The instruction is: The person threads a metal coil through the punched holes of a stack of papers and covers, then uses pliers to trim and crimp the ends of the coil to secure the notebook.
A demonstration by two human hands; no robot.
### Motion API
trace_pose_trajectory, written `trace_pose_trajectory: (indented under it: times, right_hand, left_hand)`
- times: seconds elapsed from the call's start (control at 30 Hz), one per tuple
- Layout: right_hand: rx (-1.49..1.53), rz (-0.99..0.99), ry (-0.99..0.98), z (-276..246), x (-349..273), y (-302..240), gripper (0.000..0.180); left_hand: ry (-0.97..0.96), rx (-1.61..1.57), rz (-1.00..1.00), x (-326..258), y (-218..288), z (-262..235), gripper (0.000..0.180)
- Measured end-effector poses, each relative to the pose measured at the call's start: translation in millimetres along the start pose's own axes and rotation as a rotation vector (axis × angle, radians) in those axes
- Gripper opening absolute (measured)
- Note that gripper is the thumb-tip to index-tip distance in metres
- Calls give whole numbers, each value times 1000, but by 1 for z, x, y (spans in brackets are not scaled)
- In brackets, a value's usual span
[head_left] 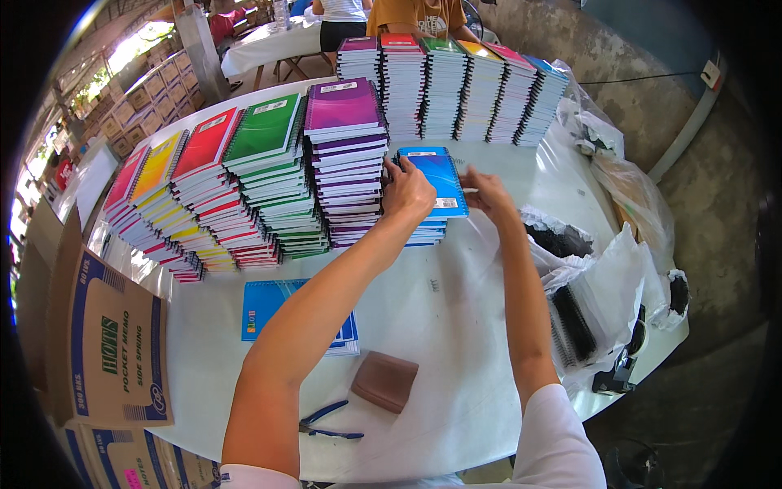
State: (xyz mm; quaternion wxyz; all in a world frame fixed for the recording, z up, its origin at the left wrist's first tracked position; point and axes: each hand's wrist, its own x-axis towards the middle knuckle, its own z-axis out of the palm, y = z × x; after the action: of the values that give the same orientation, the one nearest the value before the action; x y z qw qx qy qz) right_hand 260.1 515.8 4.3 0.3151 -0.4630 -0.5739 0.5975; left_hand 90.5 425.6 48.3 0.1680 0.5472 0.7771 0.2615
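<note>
A blue spiral notebook lies on top of a short stack of blue notebooks, a little past the table's middle. My left hand is closed at its left edge, fingers curled along the spiral side. My right hand is beside its right edge, slightly blurred, with bent fingers apart. A small whitish strip shows by those fingertips; I cannot make out what it is. Under my left forearm lie more blue notebooks. Closer to me are a brown wallet-like pouch and blue-handled pliers.
Tall stacks of purple, green, red and yellow notebooks stand at the left. Another row stands behind. Torn white wrapping lies right. A cardboard box sits at near left. People are at the back.
</note>
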Motion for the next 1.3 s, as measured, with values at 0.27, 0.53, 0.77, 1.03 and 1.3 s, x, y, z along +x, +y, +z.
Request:
trace_pose_trajectory:
  times: [0.27, 0.53, 0.77, 1.03, 1.3]
  right_hand:
    - [-234, -300, 200, 56, -27, -23, 49]
    - [-517, -378, 275, 66, -10, -23, 44]
    - [-560, -359, 327, 80, 12, -20, 51]
    - [-519, -954, 680, 120, -135, -44, 25]
    - [-944, -1055, -134, 272, -359, 81, 39]
  left_hand:
    - [278, 146, 366, -29, -12, 1, 50]
    - [-22, -147, 267, -127, -24, -114, 37]
    - [314, -488, 289, -191, -105, -157, 38]
    - [272, -146, 323, -230, -209, -169, 59]
    - [89, 442, 653, -234, -189, -145, 73]
